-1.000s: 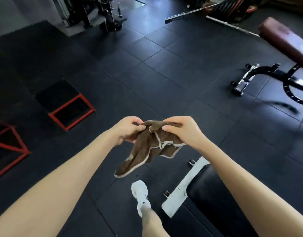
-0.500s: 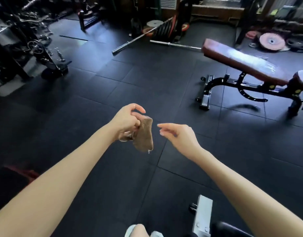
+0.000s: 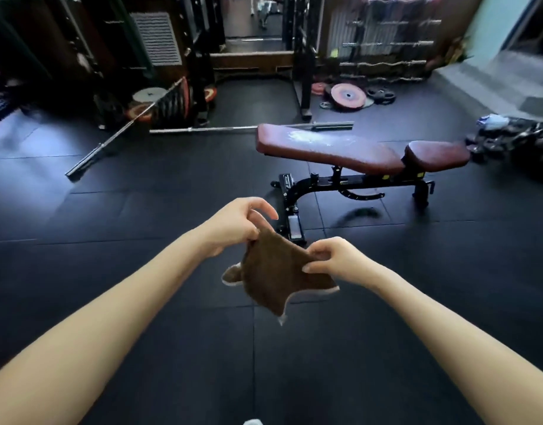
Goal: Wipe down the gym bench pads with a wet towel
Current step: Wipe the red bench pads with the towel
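A brown towel [image 3: 274, 276] with pale edging hangs spread between my hands, well above the floor. My left hand [image 3: 233, 227] pinches its upper left corner. My right hand [image 3: 333, 259] grips its right edge. Beyond the towel stands a gym bench with a long reddish-brown back pad [image 3: 322, 147] bearing whitish smears, and a smaller seat pad [image 3: 437, 154] to its right. The bench's black frame [image 3: 349, 185] rests on the floor, its near foot just behind the towel.
Black rubber floor tiles [image 3: 141, 210] spread all around. Two barbells [image 3: 117, 139] lie on the floor at the back left. Weight plates [image 3: 348, 96] lean at the back. A rack upright [image 3: 303, 56] stands behind the bench. Dumbbells [image 3: 521, 139] pile up at the right.
My view has lifted, bringing the red bench to the centre. My right hand, free half a second ago, has taken hold of the towel again, which is now spread wider.
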Demonstrator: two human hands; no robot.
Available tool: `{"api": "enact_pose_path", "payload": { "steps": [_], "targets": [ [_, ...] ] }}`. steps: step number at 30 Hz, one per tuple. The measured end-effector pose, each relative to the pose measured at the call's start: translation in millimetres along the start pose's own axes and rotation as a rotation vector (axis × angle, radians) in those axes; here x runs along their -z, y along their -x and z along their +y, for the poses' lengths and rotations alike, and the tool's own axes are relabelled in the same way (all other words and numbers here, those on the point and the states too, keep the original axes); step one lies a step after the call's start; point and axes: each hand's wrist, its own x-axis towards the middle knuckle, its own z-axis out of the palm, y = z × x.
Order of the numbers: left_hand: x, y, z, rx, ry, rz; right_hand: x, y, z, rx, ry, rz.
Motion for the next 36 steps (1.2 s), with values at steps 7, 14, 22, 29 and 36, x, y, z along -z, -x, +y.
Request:
{"api": "enact_pose_path", "payload": {
  "steps": [7,14,22,29,36],
  "targets": [
    [8.2,-203.5,29.9,-0.004,0.065,-0.054,110.8,-119.3,53.8,-0.162,0.169,0.309],
    [-22.2,-421.3,38.1,0.137,0.256,0.059,231.1,-281.1,139.0,-0.278,0.096,0.414],
    [-47.6,-612.0,35.5,0.248,0.359,0.277,333.4,-451.8,212.4,-0.400,-0.119,0.448],
    [-36.1,-761.9,15.1,0.367,0.334,0.377,386.6,-603.9,256.6,-0.466,-0.175,0.365],
    [-22.4,-895.5,-8.2,0.560,0.547,0.456,441.5,-749.7,289.4,-0.425,-0.032,0.226]
  ]
}}
